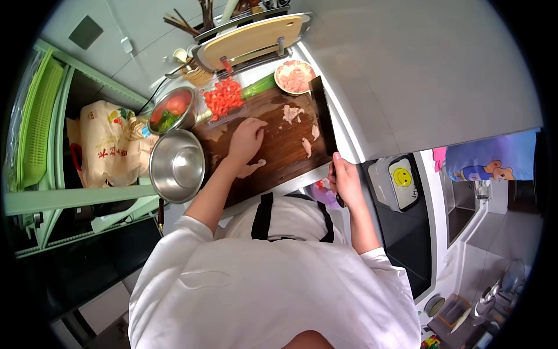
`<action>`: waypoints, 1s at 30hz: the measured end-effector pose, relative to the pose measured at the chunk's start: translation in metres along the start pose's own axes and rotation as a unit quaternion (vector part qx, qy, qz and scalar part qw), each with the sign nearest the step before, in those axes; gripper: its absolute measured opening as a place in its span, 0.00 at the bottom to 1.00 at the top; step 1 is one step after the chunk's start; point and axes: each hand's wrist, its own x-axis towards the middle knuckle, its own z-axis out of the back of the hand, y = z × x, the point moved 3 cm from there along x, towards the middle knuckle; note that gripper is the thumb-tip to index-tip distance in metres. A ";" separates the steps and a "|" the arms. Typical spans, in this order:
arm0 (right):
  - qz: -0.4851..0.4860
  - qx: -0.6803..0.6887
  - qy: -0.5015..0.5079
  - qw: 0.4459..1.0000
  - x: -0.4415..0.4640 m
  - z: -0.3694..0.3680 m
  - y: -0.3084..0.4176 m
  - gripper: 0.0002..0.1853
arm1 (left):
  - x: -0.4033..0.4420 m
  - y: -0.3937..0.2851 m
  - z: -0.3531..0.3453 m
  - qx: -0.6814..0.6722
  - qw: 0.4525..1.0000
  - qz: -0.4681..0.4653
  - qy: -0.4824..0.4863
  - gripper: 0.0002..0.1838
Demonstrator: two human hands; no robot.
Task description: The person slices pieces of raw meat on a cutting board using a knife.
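Note:
My right hand [343, 177] grips the dark handle of a cleaver [323, 113], its blade reaching away along the right edge of the wooden cutting board [279, 160]. Over the left half of the board is my left hand [248, 138], fingers loosely bent with a gap at the thumb and no object visible in them. Pale scraps of raw meat [292, 113] lie on the board, with another strip [252, 168] beside my left wrist. Beyond the board stand a bowl of minced meat [294, 77], diced red pieces [223, 98] in a clear tray and green stalks [258, 86].
Left of the board are an empty steel bowl [177, 166] and a bowl of tomato and greens [172, 110]. A rack holds a light chopping board [256, 41] at the back. A green shelf [81, 199] borders the left; a smiley-faced bin [401, 177] is at right.

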 end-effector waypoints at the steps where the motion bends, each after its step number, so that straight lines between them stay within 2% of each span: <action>1: -0.005 0.013 0.008 1.000 0.000 0.000 -0.003 0.28 | -0.013 0.003 0.012 -0.001 1.000 0.021 0.003 0.09; 5: -0.015 -0.002 0.024 1.000 0.002 -0.006 -0.014 0.27 | -0.063 0.012 0.038 0.106 0.981 0.045 0.158 0.14; 6: -0.013 -0.009 0.028 0.999 0.003 -0.009 -0.016 0.27 | -0.076 0.014 0.038 0.141 0.970 0.039 0.193 0.18; 9: -0.024 -0.009 0.051 0.998 0.003 -0.020 -0.015 0.27 | -0.094 0.013 0.040 0.136 0.976 -0.013 0.167 0.19; 10: -0.016 -0.012 0.058 0.998 0.005 -0.023 -0.017 0.27 | -0.097 0.017 0.038 0.127 0.978 -0.023 0.162 0.15; 13: -0.011 -0.018 0.073 0.997 0.006 -0.030 -0.017 0.27 | -0.097 0.019 0.038 0.138 0.976 0.001 0.170 0.12; 16: -0.015 -0.044 0.067 0.997 0.004 -0.027 -0.015 0.27 | -0.094 0.017 0.037 0.125 0.979 -0.018 0.159 0.12; 19: -0.001 -0.072 0.030 0.997 0.003 -0.016 -0.014 0.28 | -0.086 0.012 0.038 0.046 0.979 0.055 0.192 0.10; 22: -0.004 -0.060 -0.006 0.998 -0.003 -0.005 -0.010 0.29 | -0.075 0.011 0.038 -0.179 0.947 0.200 0.177 0.07; 25: 0.004 -0.070 -0.024 0.997 -0.004 0.013 -0.016 0.28 | -0.058 0.020 0.032 -0.200 0.963 0.148 0.103 0.10; 26: 0.008 -0.074 -0.029 0.997 -0.005 0.016 -0.016 0.27 | -0.052 0.025 0.032 -0.189 0.963 0.155 0.115 0.12; 27: -0.002 -0.060 -0.041 0.997 -0.007 0.019 -0.017 0.28 | -0.049 0.028 0.031 -0.035 0.985 0.135 0.099 0.14; 28: -0.011 -0.047 -0.053 0.997 -0.010 0.021 -0.017 0.29 | -0.047 0.031 0.028 0.119 0.983 0.112 0.080 0.15; 29: -0.021 -0.034 -0.065 0.997 -0.012 0.024 -0.018 0.29 | -0.046 0.031 0.024 0.269 0.957 0.087 0.058 0.17; 30: -0.016 -0.025 -0.065 0.997 -0.015 0.024 -0.018 0.29 | -0.043 0.015 0.020 0.375 0.917 0.105 0.085 0.18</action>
